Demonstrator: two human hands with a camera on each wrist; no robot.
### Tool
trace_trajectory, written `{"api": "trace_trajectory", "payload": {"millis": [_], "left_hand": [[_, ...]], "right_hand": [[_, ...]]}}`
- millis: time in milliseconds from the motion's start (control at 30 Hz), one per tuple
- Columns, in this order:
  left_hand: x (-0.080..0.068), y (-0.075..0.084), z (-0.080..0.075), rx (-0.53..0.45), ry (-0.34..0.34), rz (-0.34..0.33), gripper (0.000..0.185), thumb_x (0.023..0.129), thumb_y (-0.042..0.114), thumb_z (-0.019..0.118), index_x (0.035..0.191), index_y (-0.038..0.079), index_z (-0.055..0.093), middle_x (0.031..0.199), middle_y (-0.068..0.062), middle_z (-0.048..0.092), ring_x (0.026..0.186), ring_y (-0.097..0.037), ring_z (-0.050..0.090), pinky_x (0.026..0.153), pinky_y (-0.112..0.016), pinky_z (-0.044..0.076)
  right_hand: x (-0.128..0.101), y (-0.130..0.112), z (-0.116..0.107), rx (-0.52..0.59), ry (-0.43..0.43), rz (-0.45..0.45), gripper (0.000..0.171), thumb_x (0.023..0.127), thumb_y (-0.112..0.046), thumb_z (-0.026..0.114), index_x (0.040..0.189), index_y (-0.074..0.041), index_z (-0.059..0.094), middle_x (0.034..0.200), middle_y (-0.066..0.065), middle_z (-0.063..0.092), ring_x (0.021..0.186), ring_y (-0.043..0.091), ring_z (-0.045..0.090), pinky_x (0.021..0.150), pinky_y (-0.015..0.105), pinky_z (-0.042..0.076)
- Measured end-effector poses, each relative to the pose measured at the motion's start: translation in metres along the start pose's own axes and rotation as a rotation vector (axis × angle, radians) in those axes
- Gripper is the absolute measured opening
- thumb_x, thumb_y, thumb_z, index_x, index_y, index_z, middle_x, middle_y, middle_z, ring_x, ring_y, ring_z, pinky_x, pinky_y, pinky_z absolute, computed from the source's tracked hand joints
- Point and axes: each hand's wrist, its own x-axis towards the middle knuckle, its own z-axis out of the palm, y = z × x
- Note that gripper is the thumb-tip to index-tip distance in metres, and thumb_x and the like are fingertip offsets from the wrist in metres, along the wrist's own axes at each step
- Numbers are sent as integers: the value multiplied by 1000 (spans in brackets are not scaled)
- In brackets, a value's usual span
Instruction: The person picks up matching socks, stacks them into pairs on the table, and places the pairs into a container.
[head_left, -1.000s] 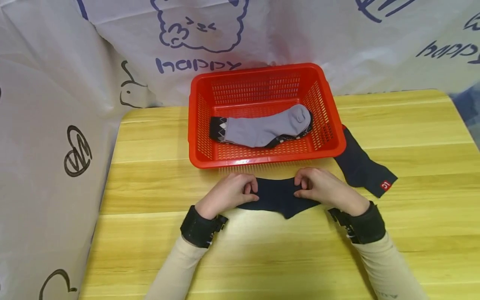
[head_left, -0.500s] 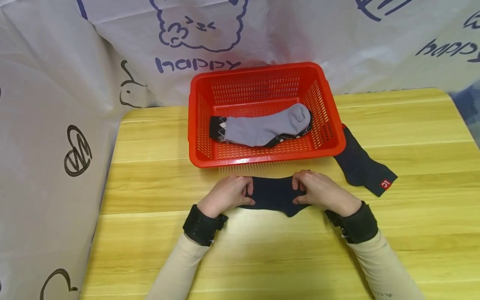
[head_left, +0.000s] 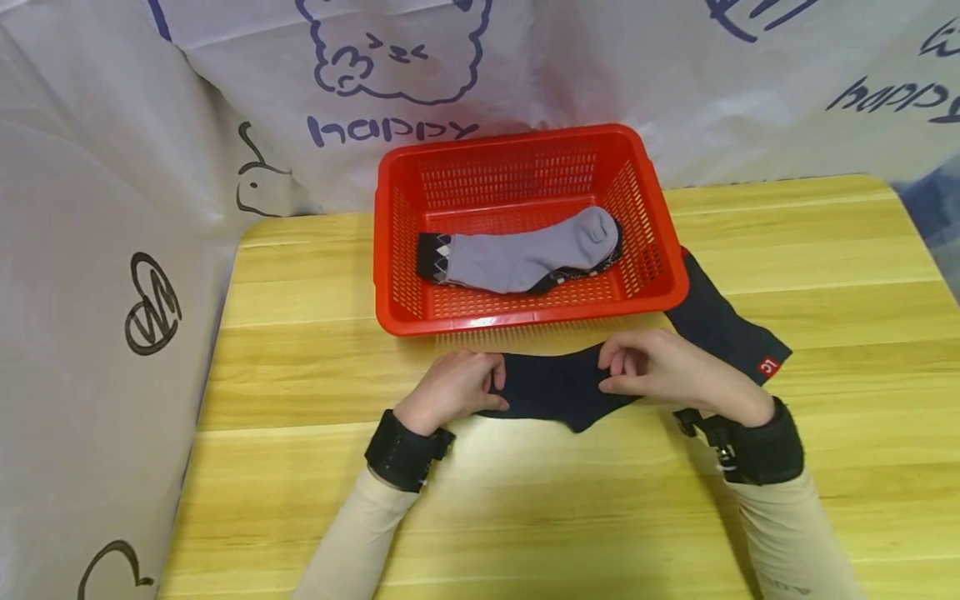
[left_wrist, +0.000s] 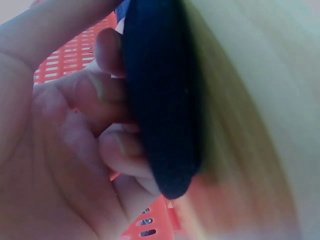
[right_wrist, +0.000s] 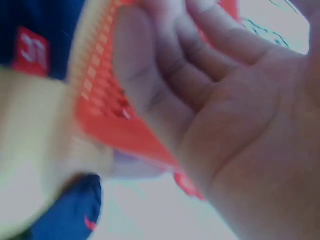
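A dark navy sock lies flat on the wooden table, just in front of a red basket. My left hand grips the sock's left end, and the left wrist view shows curled fingers against the navy sock. My right hand hovers at the sock's right end with curled fingertips pinching its upper edge. The right wrist view is blurred and shows only the right hand's palm and bent fingers.
A grey sock over a patterned dark one lies in the basket. A second navy sock with a red label lies right of the basket, partly under its corner. White printed sheeting hangs behind and left.
My right wrist has swung out to the right and the hand has risen slightly, its fingers staying at the sock's right end. The left hand has barely moved.
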Motion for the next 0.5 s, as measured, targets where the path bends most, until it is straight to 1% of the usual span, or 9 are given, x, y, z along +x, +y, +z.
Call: {"api": "trace_trajectory", "payload": {"millis": [100,167,233,300,333,400,467,500], "left_hand": [[0,-1,1,3,2,-1,27,74,30,86,81,17,63,67,5,59,63,-10,54,61,-26,39],[0,-1,1,5,4,0,27,74,30,86,81,17,63,67,4,59,63,-10,54,62,-27,40],[0,-1,2,8,5,1,27,74,30,86,81,17,63,67,4,59,64,-11,54,62,-27,40],[0,-1,2,9,6,4,27,74,30,86,81,17,63,67,4,59,64,-11,54,62,-27,40],[0,-1,2,9,6,4,28,74,30,86,82,17,63,67,4,59,64,-11,54,62,-27,40],[0,-1,1,8,2,5,27,74,30,86,82,17,63,67,5,59,63,-11,54,62,-27,40],[0,-1,1,8,0,5,27,74,31,86,82,17,64,66,5,59,63,-10,54,62,-27,40],[0,-1,1,7,-1,5,27,74,31,86,82,17,64,66,5,59,63,-11,54,62,-27,40]], "right_hand": [[-15,-1,-16,25,81,-48,14,85,-14,77,93,-17,67,77,-10,64,69,2,56,65,21,49],[-25,0,-27,45,151,-57,15,86,-10,74,94,-20,67,81,-10,66,71,3,58,66,20,50],[-36,3,-36,92,244,-55,16,87,-4,71,96,-17,67,81,-8,67,71,5,60,66,19,50],[-44,9,-43,151,378,-39,16,87,3,68,96,-11,68,79,-7,67,69,7,62,65,17,50],[-47,12,-46,198,457,-27,15,87,5,67,95,-7,68,76,-6,67,67,8,62,64,17,50],[-51,19,-52,246,620,0,10,87,7,66,93,1,67,71,-7,66,63,8,61,62,16,49],[-52,28,-56,230,766,46,4,88,4,66,91,5,68,69,-13,65,59,5,60,61,13,48],[-52,32,-58,197,814,81,5,88,1,67,91,5,68,68,-16,64,59,3,59,61,12,47]]}}
